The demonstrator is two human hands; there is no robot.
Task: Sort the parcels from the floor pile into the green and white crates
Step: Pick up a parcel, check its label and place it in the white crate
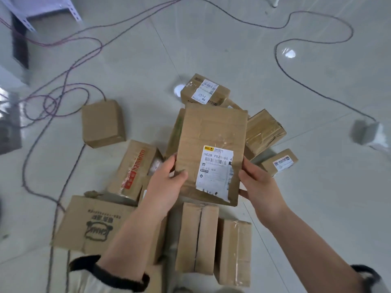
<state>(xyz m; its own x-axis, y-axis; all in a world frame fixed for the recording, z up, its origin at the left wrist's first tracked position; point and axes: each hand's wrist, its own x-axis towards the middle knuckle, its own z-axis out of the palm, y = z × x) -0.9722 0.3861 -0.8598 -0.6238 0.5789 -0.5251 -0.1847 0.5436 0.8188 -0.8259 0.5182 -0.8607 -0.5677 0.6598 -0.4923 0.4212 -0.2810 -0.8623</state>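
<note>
I hold a flat brown cardboard parcel with a white shipping label above the floor pile. My left hand grips its left lower edge, thumb on top. My right hand grips its right lower edge. Below lie several brown parcels: one with red print, a large one with a black logo, two taped ones near my arms, one marked 134 at the far side, and a small labelled one at the right. No green or white crate is in view.
A lone cardboard box sits left of the pile. Purple and dark cables loop across the pale tiled floor. A grey-white block with a cable lies at the right. A metal shelf leg stands at the top left.
</note>
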